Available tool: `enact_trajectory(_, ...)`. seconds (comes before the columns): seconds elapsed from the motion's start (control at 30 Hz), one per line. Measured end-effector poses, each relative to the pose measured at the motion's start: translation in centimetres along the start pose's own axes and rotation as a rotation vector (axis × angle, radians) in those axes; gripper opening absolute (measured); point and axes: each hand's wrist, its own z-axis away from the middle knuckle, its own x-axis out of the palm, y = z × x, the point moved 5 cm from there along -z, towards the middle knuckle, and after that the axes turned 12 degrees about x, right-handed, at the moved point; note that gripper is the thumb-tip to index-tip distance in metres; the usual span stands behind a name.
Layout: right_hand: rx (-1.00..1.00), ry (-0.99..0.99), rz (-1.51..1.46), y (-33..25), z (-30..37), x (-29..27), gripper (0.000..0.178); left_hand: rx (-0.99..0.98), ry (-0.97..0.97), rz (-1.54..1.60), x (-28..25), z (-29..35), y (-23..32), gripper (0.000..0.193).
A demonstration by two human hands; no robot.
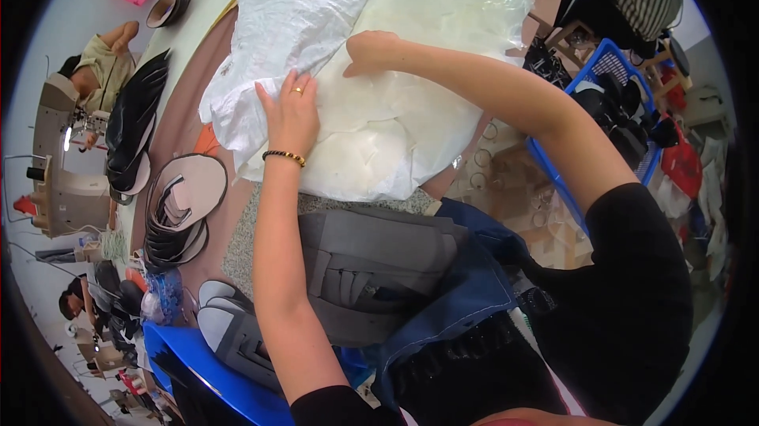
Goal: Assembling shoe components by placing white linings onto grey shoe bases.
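My left hand lies with its fingers stretched out on a crumpled white plastic sheet, near the sheet's lower right edge. It wears a ring, and a beaded bracelet circles the wrist. Farther away and to the right, my right hand is curled over a cream-coloured, slightly glossy sheet, close to where the two sheets meet. Its fingers are bent under, so whatever they grip is hidden. Both sheets spread across the tabletop, and the cream one has a ragged far right edge and a creased near end.
On the left are black curved pieces and stacked dark-edged pieces. Grey panels lie in front of me, beside a blue bin. A blue basket of black items stands right. People sit at both sides, near sewing machines on the left.
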Motion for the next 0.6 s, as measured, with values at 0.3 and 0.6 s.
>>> enact_trajectory(0.3, 0.115, -0.037, -0.109, 0.8, 0.0, -0.2, 0.033, -0.384, 0.0, -0.112, -0.7, 0.7, -7.5, 0.044)
enact_trajectory(0.6, -0.06, 0.146, -0.27, -1.0, 0.0, 1.4, 0.033, -0.355, 0.047, 0.132, 1.2, -2.8, -6.0, 0.032)
